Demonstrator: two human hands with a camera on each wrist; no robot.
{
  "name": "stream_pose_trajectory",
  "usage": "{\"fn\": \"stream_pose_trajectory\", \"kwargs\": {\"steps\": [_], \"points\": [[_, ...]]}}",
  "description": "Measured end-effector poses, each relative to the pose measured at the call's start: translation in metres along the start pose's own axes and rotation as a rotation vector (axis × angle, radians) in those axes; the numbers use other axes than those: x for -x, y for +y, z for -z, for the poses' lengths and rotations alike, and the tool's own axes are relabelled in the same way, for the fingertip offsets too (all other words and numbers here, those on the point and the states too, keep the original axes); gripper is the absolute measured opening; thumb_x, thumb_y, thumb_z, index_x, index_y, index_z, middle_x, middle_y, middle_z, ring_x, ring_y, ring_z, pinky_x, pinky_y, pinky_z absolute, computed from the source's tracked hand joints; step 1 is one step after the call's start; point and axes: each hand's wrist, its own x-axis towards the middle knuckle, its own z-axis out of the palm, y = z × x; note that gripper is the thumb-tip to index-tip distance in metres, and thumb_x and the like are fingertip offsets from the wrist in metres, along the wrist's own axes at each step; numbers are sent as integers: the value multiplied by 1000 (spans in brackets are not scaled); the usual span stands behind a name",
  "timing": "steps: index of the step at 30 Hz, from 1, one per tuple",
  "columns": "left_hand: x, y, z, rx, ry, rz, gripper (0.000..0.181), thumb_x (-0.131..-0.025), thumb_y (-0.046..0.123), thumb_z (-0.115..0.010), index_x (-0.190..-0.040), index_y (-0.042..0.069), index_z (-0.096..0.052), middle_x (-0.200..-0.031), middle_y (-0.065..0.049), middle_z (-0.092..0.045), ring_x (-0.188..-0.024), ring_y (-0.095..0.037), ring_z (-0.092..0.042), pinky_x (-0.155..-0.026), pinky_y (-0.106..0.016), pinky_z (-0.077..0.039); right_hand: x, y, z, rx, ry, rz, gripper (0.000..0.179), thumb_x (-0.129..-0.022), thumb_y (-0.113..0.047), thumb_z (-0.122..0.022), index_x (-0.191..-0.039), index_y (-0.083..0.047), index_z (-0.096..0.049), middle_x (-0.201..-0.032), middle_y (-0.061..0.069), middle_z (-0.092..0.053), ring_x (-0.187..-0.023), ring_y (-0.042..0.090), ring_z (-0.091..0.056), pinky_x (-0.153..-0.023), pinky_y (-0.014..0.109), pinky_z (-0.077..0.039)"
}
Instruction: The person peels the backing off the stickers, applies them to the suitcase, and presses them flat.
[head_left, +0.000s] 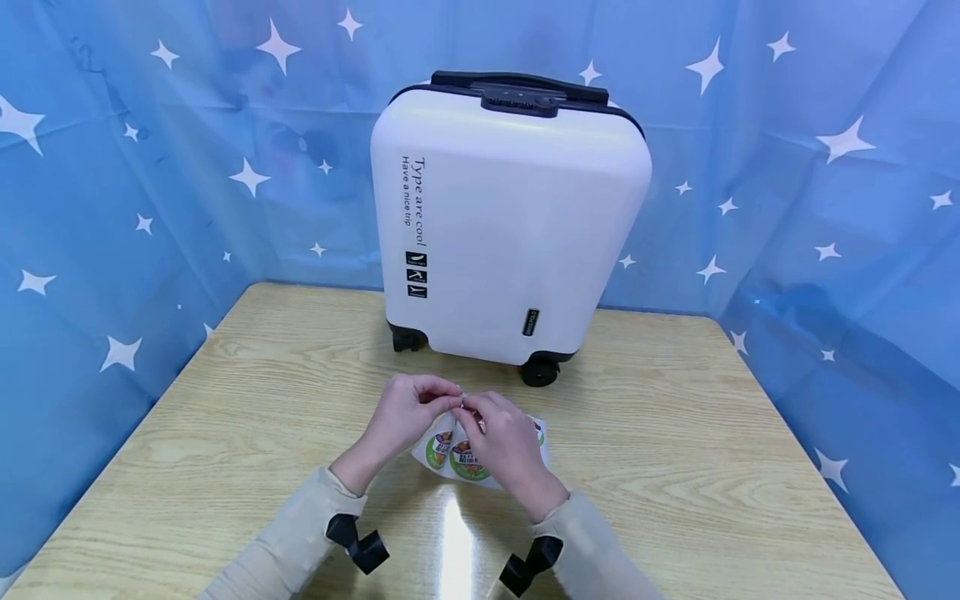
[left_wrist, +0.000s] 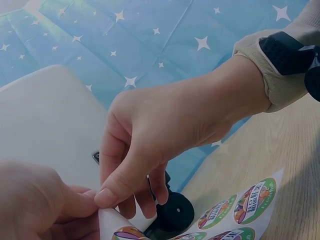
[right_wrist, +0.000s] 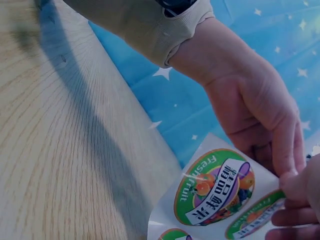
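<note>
Sticker sheet: lower centre, edge pinched by left hand and right hand, remainder seen below them | wood-grain table beneath | white suitcase stood upper centre | star-patterned blue curtain hung behind.

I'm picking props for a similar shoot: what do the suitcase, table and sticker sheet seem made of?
Suitcase: probably hard plastic, smooth, white, softly shining. Table: wood or wood-look laminate, by its grain; a bright reflection suggests gloss. Sticker sheet: likely paper or thin film, since it bends; finish seems smooth.
</note>
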Motion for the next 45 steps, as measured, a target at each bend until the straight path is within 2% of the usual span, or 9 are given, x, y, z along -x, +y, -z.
{"fn": "stream_pose_trajectory", "kwargs": {"steps": [5, 11, 21, 30, 36, 45], "points": [[0, 0, 0, -5, 1, 1, 5, -80, 4, -71, -84, 6, -73, -81, -3, -70, -70, -10, -63, -61, -23, -50, 1, 0, -1, -14, -2, 4, 11, -83, -16, -71, -91, -9, -71, -83, 0, -66, -65, 9, -60, -52, 18, -46], [1, 1, 1, 32, -18, 34, 8, -82, 5, -70, -89, 5, -73, -84, -2, -70, -72, -10, -62, -62, -24, -50, 2, 0, -2, -16, 48, 17, 10, -81, -10, -70, -90, -5, -71, -82, 3, -67, -66, 11, -62, -54, 21, -48], [1, 2, 1, 60, -17, 53, 8, -82, 5, -70, -89, 6, -73, -84, -1, -69, -69, -11, -61, -60, -24, -49, 1, 4, -3, -45, 68, -21, 5, -79, -3, -68, -83, -7, -69, -74, 0, -64, -64, 8, -57, -54, 18, -46], [0, 1, 3, 46, 13, 29, 6, -83, 4, -69, -87, 7, -70, -79, -1, -68, -67, -12, -59, -59, -24, -48, 3, 7, -1, -68, 63, -74, 4, -83, -8, -65, -82, -6, -67, -74, 0, -63, -64, 8, -57, -55, 19, -47], [0, -2, 4, 35, 30, 6, 6, -83, 4, -68, -89, 6, -70, -81, -4, -68, -69, -12, -59, -61, -25, -49, 3, 10, 2, -76, 55, -124, 4, -81, -6, -65, -80, -9, -66, -72, -2, -60, -64, 8, -56, -54, 20, -46], [1, -7, 7, 16, 24, 10, 7, -84, 5, -68, -90, 6, -69, -81, -4, -67, -69, -12, -59, -60, -25, -49, 4, 17, 5, -61, 62, -146, 4, -81, -7, -65, -80, -10, -67, -73, -3, -61, -65, 8, -55, -55, 21, -46]]}}
